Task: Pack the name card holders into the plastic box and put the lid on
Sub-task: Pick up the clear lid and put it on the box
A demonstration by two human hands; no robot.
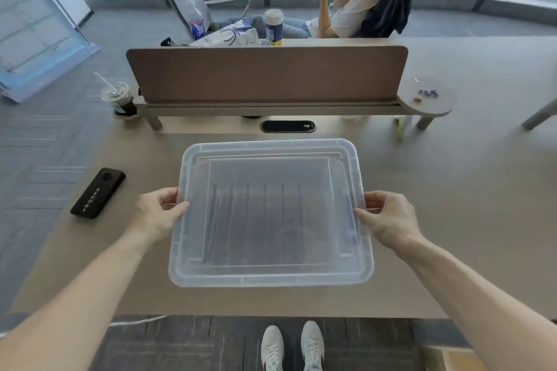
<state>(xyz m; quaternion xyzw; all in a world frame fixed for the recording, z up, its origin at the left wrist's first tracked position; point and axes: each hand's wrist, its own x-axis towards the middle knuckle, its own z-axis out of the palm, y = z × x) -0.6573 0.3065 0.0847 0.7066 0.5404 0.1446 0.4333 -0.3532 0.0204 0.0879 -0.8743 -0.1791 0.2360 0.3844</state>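
Observation:
A translucent plastic lid [271, 274] lies level over the plastic box, whose walls show faintly beneath it at the desk's middle. Through the lid I make out several upright name card holders [259, 220] standing in a row inside. My left hand [159, 214] grips the lid's left edge, thumb on top and fingers curled under the rim. My right hand [388, 217] grips the right edge the same way. Whether the lid rests on the box or hovers just above it cannot be told.
A black phone-like device [98, 192] lies on the desk [452, 220] to the left. Behind stand a brown divider panel [265, 74], an iced drink cup [120, 99] and a cable port [287, 126]. A person sits beyond the divider.

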